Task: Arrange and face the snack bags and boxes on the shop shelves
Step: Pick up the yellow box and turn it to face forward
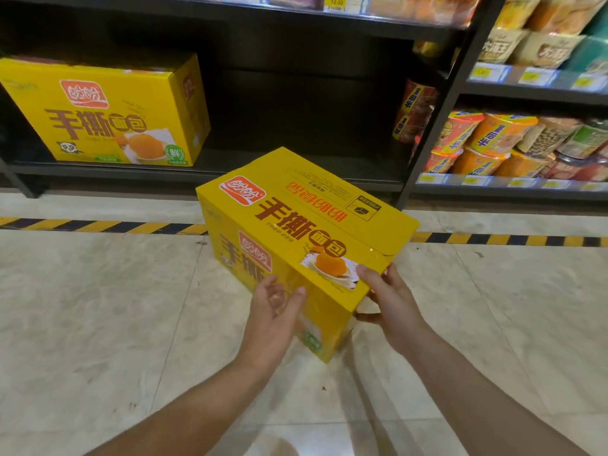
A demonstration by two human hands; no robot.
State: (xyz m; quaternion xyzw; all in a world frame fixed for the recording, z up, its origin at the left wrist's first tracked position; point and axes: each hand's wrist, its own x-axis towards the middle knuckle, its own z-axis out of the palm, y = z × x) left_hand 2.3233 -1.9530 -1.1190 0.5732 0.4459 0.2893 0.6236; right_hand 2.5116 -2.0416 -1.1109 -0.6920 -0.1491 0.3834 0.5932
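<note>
A yellow bread box [296, 225] with red and brown lettering sits tilted in front of the black shelves, one corner pointing towards me. My right hand [391, 301] grips its near right corner, thumb on the top face and fingers round the side. My left hand [273, 311] is held open against the box's front face, thumb touching it and fingers spread. Whether the box's lowest corner touches the floor I cannot tell. A second, matching yellow box [108, 110] stands upright at the left of the bottom shelf [296, 167], its front facing out.
The bottom shelf is bare to the right of the second box. Instant noodle cups [493, 143] and snack bags [533, 44] fill the shelves on the right, past a black upright post [437, 116]. Yellow-and-black tape [98, 225] runs along the tiled floor.
</note>
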